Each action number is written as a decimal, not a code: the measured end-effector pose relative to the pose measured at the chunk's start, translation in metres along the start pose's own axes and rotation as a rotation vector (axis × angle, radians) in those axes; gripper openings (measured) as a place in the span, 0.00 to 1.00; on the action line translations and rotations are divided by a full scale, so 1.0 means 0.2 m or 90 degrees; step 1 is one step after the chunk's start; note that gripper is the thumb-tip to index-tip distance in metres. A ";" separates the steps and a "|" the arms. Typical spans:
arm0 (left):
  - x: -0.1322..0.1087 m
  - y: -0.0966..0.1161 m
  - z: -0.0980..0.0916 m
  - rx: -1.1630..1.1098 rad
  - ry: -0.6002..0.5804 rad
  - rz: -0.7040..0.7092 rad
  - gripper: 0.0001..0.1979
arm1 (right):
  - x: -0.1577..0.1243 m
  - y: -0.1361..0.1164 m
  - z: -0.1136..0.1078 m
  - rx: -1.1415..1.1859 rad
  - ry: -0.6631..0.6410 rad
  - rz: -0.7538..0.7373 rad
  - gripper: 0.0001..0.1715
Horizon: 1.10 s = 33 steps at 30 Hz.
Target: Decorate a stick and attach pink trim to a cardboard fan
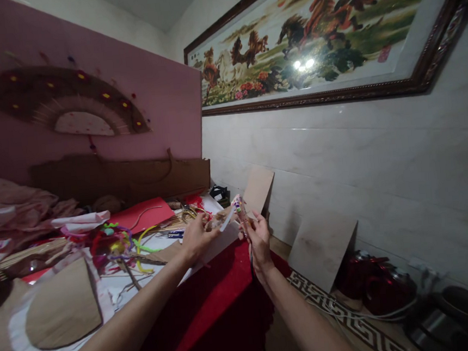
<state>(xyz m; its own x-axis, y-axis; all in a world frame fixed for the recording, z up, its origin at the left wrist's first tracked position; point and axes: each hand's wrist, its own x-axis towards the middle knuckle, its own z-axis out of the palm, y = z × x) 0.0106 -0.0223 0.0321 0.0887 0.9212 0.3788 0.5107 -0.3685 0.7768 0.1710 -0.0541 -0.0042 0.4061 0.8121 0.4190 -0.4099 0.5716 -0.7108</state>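
Note:
My left hand and my right hand are raised together over the far corner of the red-draped table. The left hand's fingers pinch a thin pale strip that slants up towards the right hand. In the closed fingers of my right hand is a small pinkish craft piece with coloured bits, and a dark cord hangs down from that hand. The two hands are about a hand's width apart, joined by the strip.
Coloured pipe cleaners, a red sheet, brown cardboard fan shapes and cloth cover the table. A decorated fan hangs on the pink wall. Tiles, a red appliance and cables sit on the floor at right.

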 end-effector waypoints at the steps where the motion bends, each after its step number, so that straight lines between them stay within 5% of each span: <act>1: 0.01 0.00 -0.02 -0.020 0.024 -0.007 0.27 | 0.00 0.00 0.00 0.005 -0.003 -0.011 0.33; 6: 0.05 0.00 -0.12 -0.313 0.054 -0.140 0.29 | -0.02 -0.02 0.00 -0.011 -0.015 -0.030 0.26; 18: 0.03 0.02 -0.24 -0.601 -0.139 -0.252 0.15 | -0.03 -0.04 0.02 -0.016 -0.006 -0.020 0.26; 27: 0.04 -0.03 -0.30 -0.701 -0.243 -0.180 0.13 | -0.03 -0.05 0.02 -0.015 -0.012 -0.028 0.27; 33: 0.03 -0.01 -0.31 -0.786 -0.220 -0.204 0.08 | -0.04 -0.06 0.03 -0.008 0.002 -0.023 0.27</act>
<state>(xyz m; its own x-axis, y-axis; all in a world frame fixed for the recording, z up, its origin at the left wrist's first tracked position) -0.0436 -0.0238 0.0645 0.4171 0.9044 0.0896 -0.5439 0.1694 0.8219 0.1675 -0.0659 0.0042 0.4223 0.7911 0.4425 -0.3852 0.5985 -0.7024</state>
